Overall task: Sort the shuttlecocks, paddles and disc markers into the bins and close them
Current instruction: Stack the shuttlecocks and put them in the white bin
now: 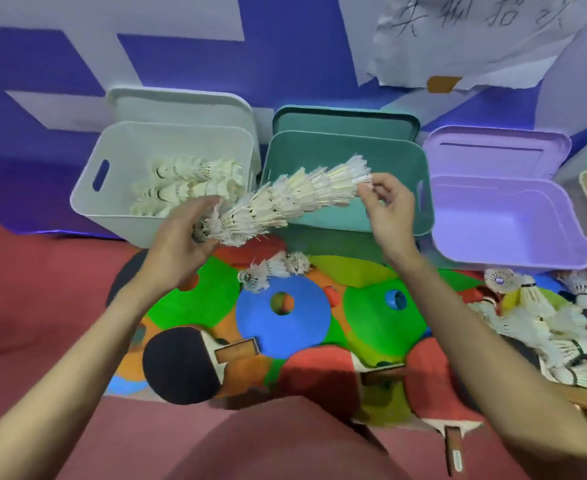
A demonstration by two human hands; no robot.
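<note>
Left hand (184, 233): grips the base of the shuttlecock stack (285, 199).
Right hand (385, 202): pinches the stack's far tip.
Stack: spans both hands, just short of the white bin (112, 216).
Risk: the nested stack may bend and separate mid-span, spilling shuttlecocks.

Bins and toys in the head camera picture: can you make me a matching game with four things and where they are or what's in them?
Things:
1. white bin
2. purple bin
3. black paddle
4. long shuttlecock stack

Places or states:
A. held between the left hand and the right hand
B. has rows of shuttlecocks inside
C. open, nothing seen inside
D. lies on the floor among the disc markers

Pairs: 1-B, 2-C, 3-D, 4-A
</note>
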